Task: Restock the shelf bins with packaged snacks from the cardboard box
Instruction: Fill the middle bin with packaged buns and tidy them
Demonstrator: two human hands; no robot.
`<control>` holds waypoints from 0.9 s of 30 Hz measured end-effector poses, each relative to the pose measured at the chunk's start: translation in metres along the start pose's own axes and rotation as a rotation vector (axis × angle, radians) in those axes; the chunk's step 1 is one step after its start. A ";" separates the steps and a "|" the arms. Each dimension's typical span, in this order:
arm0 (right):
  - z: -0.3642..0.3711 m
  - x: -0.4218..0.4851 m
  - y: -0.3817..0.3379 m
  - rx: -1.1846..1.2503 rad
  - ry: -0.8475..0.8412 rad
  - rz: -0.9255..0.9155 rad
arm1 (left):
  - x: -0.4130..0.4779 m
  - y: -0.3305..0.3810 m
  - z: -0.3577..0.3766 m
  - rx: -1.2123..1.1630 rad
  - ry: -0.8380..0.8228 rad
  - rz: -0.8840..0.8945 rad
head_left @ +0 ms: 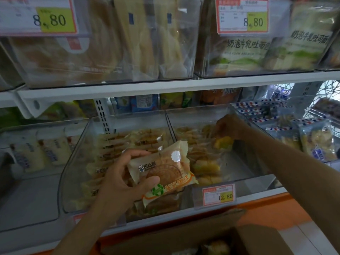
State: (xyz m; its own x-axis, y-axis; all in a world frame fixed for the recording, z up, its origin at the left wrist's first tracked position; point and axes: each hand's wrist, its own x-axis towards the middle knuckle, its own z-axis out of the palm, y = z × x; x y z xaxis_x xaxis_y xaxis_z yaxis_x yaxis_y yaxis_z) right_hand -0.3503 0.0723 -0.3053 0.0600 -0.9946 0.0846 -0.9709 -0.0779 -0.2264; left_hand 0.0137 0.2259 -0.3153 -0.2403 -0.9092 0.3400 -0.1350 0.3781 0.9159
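Observation:
My left hand [119, 179] grips a beige and orange wrapped cake [165, 172] in front of the middle clear bin [77, 162], which holds stacked packets of the same kind. My right hand [230, 127] reaches deep into the neighbouring clear bin [244, 162] and pinches a yellow snack packet [223, 143] there, above a pile of similar yellow packets [206, 168]. The open cardboard box [211, 234] sits below the shelf at the bottom, with some packets showing inside.
A price tag reading 12.80 [219, 195] hangs on the shelf edge. The upper shelf [165, 85] carries bins of bread packs with 8.80 tags [242, 15]. A bin of white packets [36, 153] stands left, striped packets [303, 137] right.

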 end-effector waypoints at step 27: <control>0.018 -0.055 -0.164 0.336 -0.036 -0.411 | 0.103 -0.012 -0.103 0.859 0.235 0.094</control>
State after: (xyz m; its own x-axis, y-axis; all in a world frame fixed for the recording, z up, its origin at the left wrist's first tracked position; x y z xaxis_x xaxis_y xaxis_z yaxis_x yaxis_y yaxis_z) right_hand -0.1904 0.1385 -0.2908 0.4332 -0.8789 0.1996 -0.7386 -0.4731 -0.4802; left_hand 0.0893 0.1101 -0.2692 -0.0964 -0.8448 0.5264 -0.8203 0.3670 0.4387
